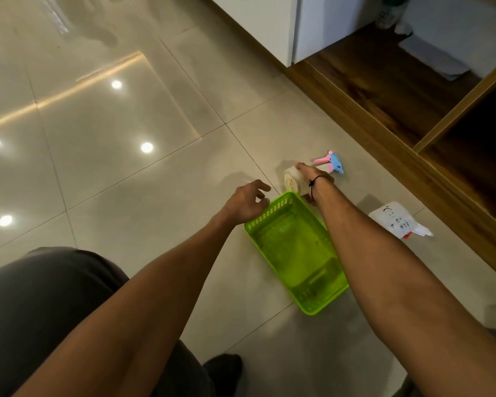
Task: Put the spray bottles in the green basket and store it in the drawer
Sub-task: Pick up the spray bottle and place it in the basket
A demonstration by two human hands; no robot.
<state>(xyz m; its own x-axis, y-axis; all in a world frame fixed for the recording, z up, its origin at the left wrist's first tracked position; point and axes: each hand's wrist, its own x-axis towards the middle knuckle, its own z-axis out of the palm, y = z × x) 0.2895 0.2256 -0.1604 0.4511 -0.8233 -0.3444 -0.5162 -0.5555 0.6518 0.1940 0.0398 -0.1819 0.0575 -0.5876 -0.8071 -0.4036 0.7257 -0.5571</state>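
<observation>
A bright green basket (312, 305) lies empty on the tiled floor between my arms. Just beyond its far end lies a pale spray bottle (292, 180) with a pink and blue trigger head (331, 162). My right hand (315, 174) rests on top of this bottle, fingers wrapped over it, partly hiding it. A second white spray bottle (395, 220) with a red part at its nozzle lies on its side to the right of the basket. My left hand (248, 200) hovers at the basket's far left corner, fingers loosely curled, holding nothing.
An open wooden drawer or low cabinet (384, 90) runs along the right, with white papers (435, 57) and a bottle at its back. White cabinet fronts (269, 21) stand behind. My knees in dark trousers (40, 310) fill the lower left. The glossy tiles reflect ceiling lights.
</observation>
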